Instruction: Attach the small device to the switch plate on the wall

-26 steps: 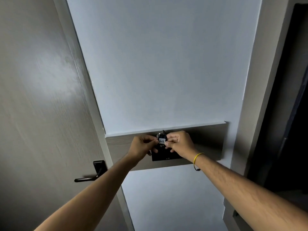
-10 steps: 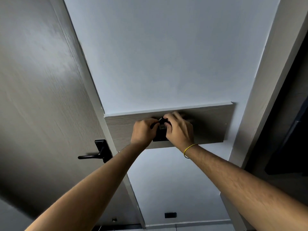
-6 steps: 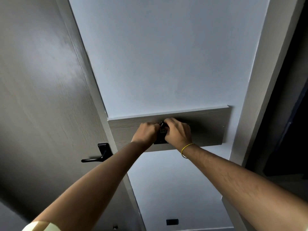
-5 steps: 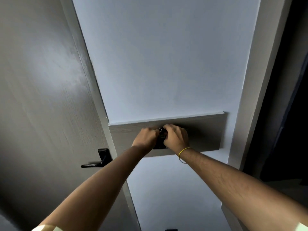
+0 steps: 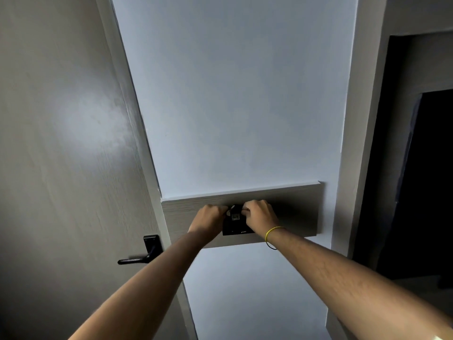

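A black switch plate (image 5: 234,229) sits on a wood-grain band (image 5: 297,212) across the pale wall. A small black device (image 5: 235,215) with a white label lies against the plate's upper part. My left hand (image 5: 210,220) pinches the device from the left. My right hand (image 5: 259,218), with a yellow band at the wrist, grips it from the right. Both hands cover the plate's sides, and only its lower edge and the device's label show between them.
A grey door with a black lever handle (image 5: 144,253) stands close on the left. A white door frame (image 5: 353,168) and a dark opening (image 5: 421,182) lie to the right. Bare wall (image 5: 232,106) fills the space above the band.
The view tilted upward, so the band and hands sit lower in frame. My hands have parted slightly, and the device's label and the plate's lower edge show again.
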Motion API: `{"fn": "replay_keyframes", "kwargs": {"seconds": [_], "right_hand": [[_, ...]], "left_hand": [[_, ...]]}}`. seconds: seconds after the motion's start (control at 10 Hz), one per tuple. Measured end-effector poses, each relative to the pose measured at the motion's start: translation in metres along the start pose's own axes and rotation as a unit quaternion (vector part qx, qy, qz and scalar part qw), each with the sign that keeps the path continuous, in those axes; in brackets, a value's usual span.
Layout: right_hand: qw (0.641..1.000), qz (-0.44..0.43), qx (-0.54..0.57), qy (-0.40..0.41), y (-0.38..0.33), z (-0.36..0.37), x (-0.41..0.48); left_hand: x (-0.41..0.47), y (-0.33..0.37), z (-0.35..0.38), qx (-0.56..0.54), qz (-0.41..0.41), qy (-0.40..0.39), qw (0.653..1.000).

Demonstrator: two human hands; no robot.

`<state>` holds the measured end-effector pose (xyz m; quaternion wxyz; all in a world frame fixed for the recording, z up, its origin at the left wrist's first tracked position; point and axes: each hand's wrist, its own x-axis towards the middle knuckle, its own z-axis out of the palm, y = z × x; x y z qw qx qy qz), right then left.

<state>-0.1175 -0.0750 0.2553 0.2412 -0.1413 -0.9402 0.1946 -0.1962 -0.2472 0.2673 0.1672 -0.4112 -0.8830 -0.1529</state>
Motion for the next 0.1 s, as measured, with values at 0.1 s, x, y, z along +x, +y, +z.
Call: {"fn": "replay_keyframes", "kwargs": {"seconds": [0.1], "right_hand": [[0.998, -0.012, 0.023, 0.058, 0.0140, -0.0161, 0.0003]], "left_hand": [[-0.0041, -0.0167, -0.0129, 0.028, 0.001, 0.090, 0.996]]}}
